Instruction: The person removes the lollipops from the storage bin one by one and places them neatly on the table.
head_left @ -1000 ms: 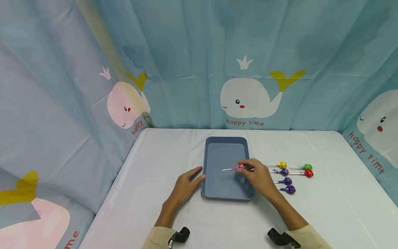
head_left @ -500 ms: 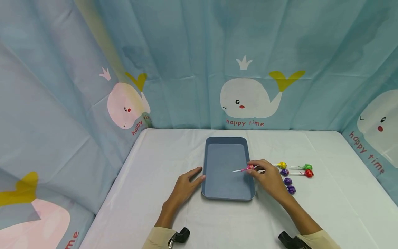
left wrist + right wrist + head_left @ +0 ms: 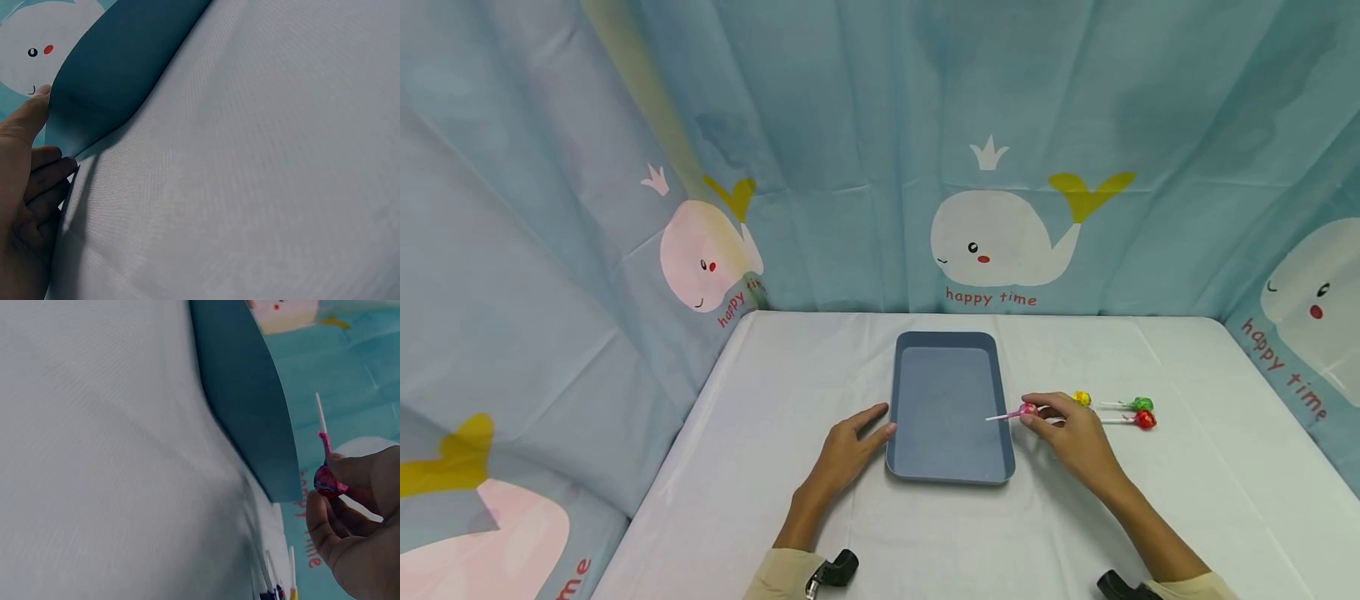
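My right hand (image 3: 1075, 437) pinches a pink-wrapped lollipop (image 3: 1027, 410) by its candy head, over the right rim of a grey-blue tray (image 3: 951, 408). Its white stick points left across the tray's edge. In the right wrist view, thumb and fingertips meet around the pink wrapper (image 3: 327, 480), above the table. My left hand (image 3: 844, 450) rests against the tray's left side, fingers spread and relaxed; in the left wrist view its thumb is at the tray wall (image 3: 103, 81). The inside of the tray is bare.
Right of the tray lie a yellow lollipop (image 3: 1081, 398), a green one (image 3: 1142, 404) and a red one (image 3: 1145, 418). Purple ones are hidden behind my right hand in the head view; one purple head (image 3: 267, 595) shows in the right wrist view. A whale-printed curtain (image 3: 850, 167) borders the white table (image 3: 805, 367).
My right hand has moved right with the pink lollipop, from over the tray's middle to its right rim, now covering the purple lollipops. My left hand has stayed at the tray.
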Demonstrator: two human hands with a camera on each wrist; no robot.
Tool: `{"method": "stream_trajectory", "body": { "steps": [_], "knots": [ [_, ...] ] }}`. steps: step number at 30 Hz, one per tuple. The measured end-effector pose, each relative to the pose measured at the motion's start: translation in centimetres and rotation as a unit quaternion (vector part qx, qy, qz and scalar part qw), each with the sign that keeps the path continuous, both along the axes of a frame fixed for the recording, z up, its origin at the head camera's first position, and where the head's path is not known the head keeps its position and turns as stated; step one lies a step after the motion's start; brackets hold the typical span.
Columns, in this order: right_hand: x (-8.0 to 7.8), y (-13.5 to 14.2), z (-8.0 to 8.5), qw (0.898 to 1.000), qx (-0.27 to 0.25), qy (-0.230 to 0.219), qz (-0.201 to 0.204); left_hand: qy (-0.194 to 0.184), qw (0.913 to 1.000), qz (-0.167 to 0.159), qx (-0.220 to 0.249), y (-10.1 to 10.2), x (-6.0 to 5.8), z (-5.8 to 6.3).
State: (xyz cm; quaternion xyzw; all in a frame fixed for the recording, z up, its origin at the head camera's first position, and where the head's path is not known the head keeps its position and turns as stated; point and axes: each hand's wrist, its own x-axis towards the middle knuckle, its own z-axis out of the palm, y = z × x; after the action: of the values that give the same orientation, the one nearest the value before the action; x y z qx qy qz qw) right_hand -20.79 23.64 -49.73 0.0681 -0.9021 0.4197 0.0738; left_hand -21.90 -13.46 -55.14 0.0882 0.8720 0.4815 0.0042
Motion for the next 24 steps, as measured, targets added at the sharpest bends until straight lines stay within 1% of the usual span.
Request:
{"method": "stream_trajectory", "body": {
  "steps": [8,17,24],
  "knots": [
    [0.7,2.1,-0.4,1.0,0.019,0.005,-0.022,-0.001,1.0,-0.002,-0.001,0.0,0.0,-0.1],
    [1.6,4.6,-0.5,0.999,0.026,0.007,-0.037,-0.003,1.0,-0.004,0.004,0.0,0.1,0.1],
    [2.1,6.5,-0.7,0.997,0.049,0.014,-0.053,-0.002,1.0,-0.003,0.0,0.0,0.0,0.0]
  ]
}}
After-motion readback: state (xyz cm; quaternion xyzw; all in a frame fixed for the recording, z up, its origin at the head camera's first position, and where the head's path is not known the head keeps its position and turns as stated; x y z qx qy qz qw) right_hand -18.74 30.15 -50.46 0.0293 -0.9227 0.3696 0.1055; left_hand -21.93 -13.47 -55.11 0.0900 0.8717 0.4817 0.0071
